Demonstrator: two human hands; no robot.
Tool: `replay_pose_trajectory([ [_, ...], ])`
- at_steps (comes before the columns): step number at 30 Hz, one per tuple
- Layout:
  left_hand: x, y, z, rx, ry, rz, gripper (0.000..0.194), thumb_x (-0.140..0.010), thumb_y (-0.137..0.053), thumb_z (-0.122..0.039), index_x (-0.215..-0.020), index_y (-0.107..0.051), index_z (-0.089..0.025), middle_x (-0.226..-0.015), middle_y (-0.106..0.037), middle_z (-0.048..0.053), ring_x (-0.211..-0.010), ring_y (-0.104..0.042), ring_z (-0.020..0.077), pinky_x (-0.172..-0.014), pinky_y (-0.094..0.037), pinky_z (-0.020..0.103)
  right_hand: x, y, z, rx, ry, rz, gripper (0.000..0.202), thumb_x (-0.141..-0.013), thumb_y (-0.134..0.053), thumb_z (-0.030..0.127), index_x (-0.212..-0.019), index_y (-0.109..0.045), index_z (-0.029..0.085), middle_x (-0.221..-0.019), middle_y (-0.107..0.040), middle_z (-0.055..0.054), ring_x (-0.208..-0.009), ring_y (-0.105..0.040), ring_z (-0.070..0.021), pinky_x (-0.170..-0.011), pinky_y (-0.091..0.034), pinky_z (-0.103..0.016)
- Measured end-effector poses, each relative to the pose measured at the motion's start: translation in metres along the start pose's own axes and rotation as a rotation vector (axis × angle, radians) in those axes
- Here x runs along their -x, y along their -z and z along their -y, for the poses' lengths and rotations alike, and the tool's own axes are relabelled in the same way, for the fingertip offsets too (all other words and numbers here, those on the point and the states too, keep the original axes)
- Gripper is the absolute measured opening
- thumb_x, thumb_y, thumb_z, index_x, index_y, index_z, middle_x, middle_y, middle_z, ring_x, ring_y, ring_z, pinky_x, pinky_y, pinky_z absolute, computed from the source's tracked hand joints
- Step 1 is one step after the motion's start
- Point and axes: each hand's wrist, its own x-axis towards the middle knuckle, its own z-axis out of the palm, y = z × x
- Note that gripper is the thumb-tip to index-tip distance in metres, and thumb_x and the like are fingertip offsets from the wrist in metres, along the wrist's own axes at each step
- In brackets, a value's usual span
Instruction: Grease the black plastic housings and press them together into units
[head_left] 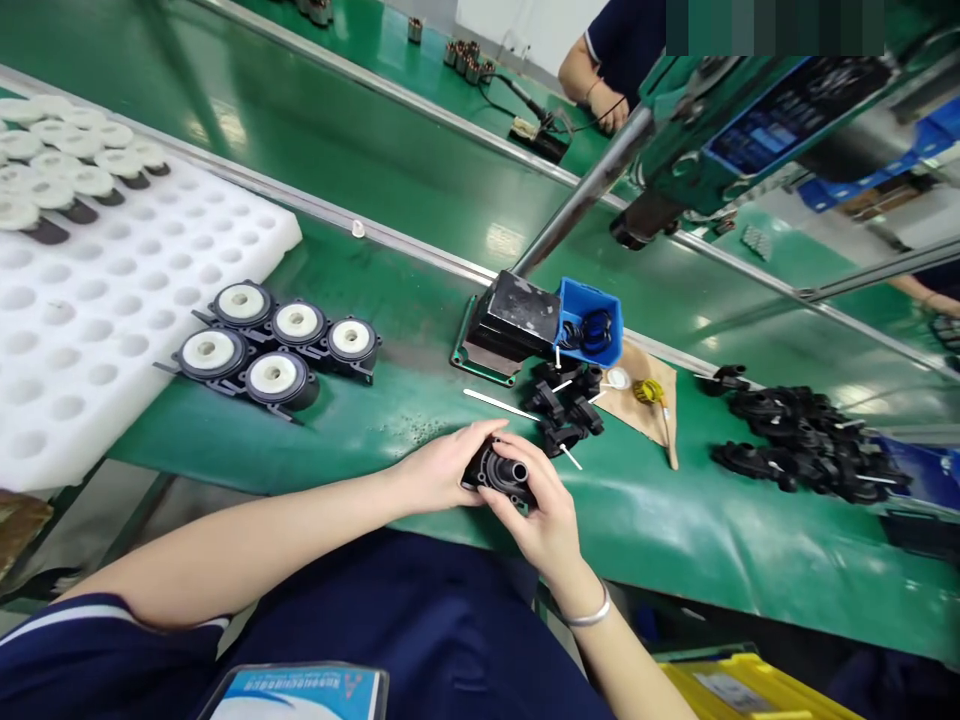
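Close to the bench's near edge, I hold a black plastic pump housing (491, 468) with a short round spout between both hands. My left hand (442, 468) is closed around its left side. My right hand (546, 505), with a silver bracelet on the wrist, grips it from the right, thumb and fingers on the top. Just beyond my hands lies a small pile of black plastic parts (559, 405) with white pins sticking out. A thin white stick (499, 403) lies left of that pile. The underside of the housing is hidden by my fingers.
Left are several black motor bodies with white discs (298, 320) and a white foam tray (247, 260). Ahead stands a press (517, 315) beside a blue bin (592, 320) of black rings. A brush (664, 410) and more black parts (802, 440) lie right. A co-worker's hand (607, 105) is across.
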Motion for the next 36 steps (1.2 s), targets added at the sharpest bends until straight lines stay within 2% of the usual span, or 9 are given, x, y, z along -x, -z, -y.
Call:
replay_pose_trajectory([
  [9, -0.001, 0.003, -0.004, -0.001, 0.008, 0.011, 0.09, -0.072, -0.078, -0.02, -0.149, -0.031, -0.022, -0.15, -0.048, 0.016, -0.136, -0.051, 0.0323, -0.113, -0.043, 0.049, 0.002, 0.001, -0.003, 0.002, -0.002, 0.021, 0.047, -0.085, -0.071, 0.02, -0.129, -0.056, 0.023, -0.134, -0.058, -0.011, -0.128, -0.056, -0.0225, -0.11, -0.049, -0.042],
  [18, -0.002, 0.007, -0.005, -0.013, -0.001, 0.012, 0.102, -0.069, -0.083, -0.024, -0.153, -0.024, -0.023, -0.151, -0.046, 0.017, -0.133, -0.054, 0.0333, -0.109, -0.048, 0.047, -0.004, 0.011, -0.007, -0.068, -0.033, 0.136, 0.049, -0.086, -0.072, 0.027, -0.133, -0.055, 0.028, -0.138, -0.056, -0.008, -0.132, -0.053, -0.0219, -0.115, -0.045, -0.04],
  [21, 0.002, 0.007, -0.005, -0.076, -0.135, -0.014, 0.105, -0.075, -0.08, -0.028, -0.156, -0.014, -0.023, -0.149, -0.049, 0.017, -0.131, -0.057, 0.0306, -0.107, -0.051, 0.044, 0.002, 0.019, -0.006, -0.284, -0.091, 0.211, 0.067, -0.085, -0.071, 0.045, -0.145, -0.044, 0.031, -0.149, -0.046, -0.008, -0.142, -0.043, -0.0242, -0.122, -0.036, -0.045],
  [24, 0.009, 0.006, -0.004, -0.198, -0.434, -0.065, 0.09, -0.087, -0.066, -0.023, -0.157, -0.008, -0.023, -0.144, -0.055, 0.016, -0.133, -0.055, 0.0266, -0.113, -0.047, 0.046, 0.011, 0.024, -0.004, -0.567, -0.211, 0.166, 0.088, -0.082, -0.068, 0.057, -0.154, -0.024, 0.034, -0.16, -0.031, -0.008, -0.149, -0.032, -0.0245, -0.126, -0.027, -0.045],
  [26, 0.014, 0.006, -0.005, -0.273, -0.54, -0.109, 0.075, -0.093, -0.056, -0.018, -0.155, -0.016, -0.023, -0.144, -0.056, 0.016, -0.136, -0.052, 0.0254, -0.117, -0.041, 0.05, 0.015, 0.024, -0.002, -0.67, -0.279, 0.162, 0.085, -0.082, -0.069, 0.055, -0.153, -0.028, 0.034, -0.16, -0.031, -0.008, -0.149, -0.034, -0.024, -0.125, -0.029, -0.043],
  [29, 0.019, 0.008, -0.012, -0.368, -0.521, -0.068, 0.06, -0.096, -0.05, -0.016, -0.152, -0.028, -0.022, -0.141, -0.059, 0.015, -0.136, -0.052, 0.025, -0.12, -0.034, 0.055, 0.018, 0.02, 0.001, -0.755, -0.317, 0.178, 0.082, -0.078, -0.074, 0.055, -0.148, -0.041, 0.029, -0.155, -0.038, -0.011, -0.144, -0.042, -0.0264, -0.12, -0.038, -0.043],
  [32, 0.024, 0.01, -0.023, -0.343, -0.47, -0.009, 0.083, -0.087, -0.068, -0.043, -0.154, -0.023, -0.021, -0.146, -0.051, 0.019, -0.142, -0.043, 0.0336, -0.122, -0.02, 0.064, 0.021, 0.016, 0.004, -0.741, -0.272, 0.099, 0.087, -0.072, -0.08, 0.055, -0.146, -0.044, 0.026, -0.151, -0.042, -0.012, -0.139, -0.047, -0.0276, -0.117, -0.042, -0.042],
  [34, 0.029, 0.008, -0.03, -0.189, -0.4, -0.082, 0.114, -0.071, -0.071, -0.069, -0.157, -0.014, -0.019, -0.156, -0.035, 0.023, -0.148, -0.028, 0.0417, -0.121, -0.015, 0.068, 0.022, 0.016, 0.008, -0.659, -0.196, 0.051, 0.091, -0.068, -0.083, 0.053, -0.146, -0.045, 0.025, -0.147, -0.044, -0.013, -0.137, -0.049, -0.0273, -0.116, -0.042, -0.041],
  [36, 0.033, 0.003, -0.035, 0.007, -0.296, -0.142, 0.123, -0.067, -0.063, -0.082, -0.157, -0.008, -0.019, -0.161, -0.021, 0.024, -0.15, -0.022, 0.0441, -0.12, -0.02, 0.067, 0.023, 0.018, 0.012, -0.573, -0.113, 0.031, 0.094, -0.066, -0.085, 0.052, -0.146, -0.044, 0.025, -0.144, -0.046, -0.013, -0.135, -0.049, -0.0274, -0.117, -0.041, -0.041],
])
